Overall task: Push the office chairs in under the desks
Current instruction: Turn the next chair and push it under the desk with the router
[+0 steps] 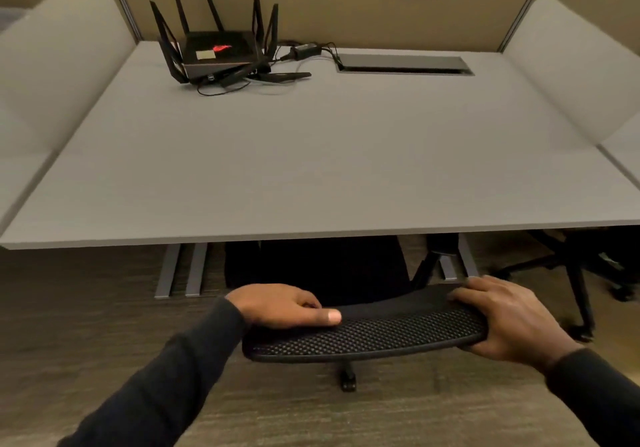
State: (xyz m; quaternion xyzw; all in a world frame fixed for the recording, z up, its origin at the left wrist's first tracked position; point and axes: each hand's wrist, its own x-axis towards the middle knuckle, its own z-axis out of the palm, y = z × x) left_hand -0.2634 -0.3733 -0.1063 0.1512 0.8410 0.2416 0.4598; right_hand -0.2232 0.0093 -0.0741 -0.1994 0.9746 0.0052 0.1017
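A black office chair stands in front of a grey desk (311, 176). Its mesh backrest top (374, 336) is just below the desk's front edge in the head view, and its dark seat (318, 266) sits partly under the desktop. My left hand (284, 304) grips the left end of the backrest top, thumb laid along the mesh. My right hand (509, 315) wraps around the right end. One caster leg (348, 377) shows below the backrest.
A black router with several antennas (214, 48) and cables lies at the desk's back left, beside a cable slot (405, 65). Grey side screens flank the desk. A second chair's base (575, 273) stands under the desk to the right. Grey desk legs (180, 270) stand left.
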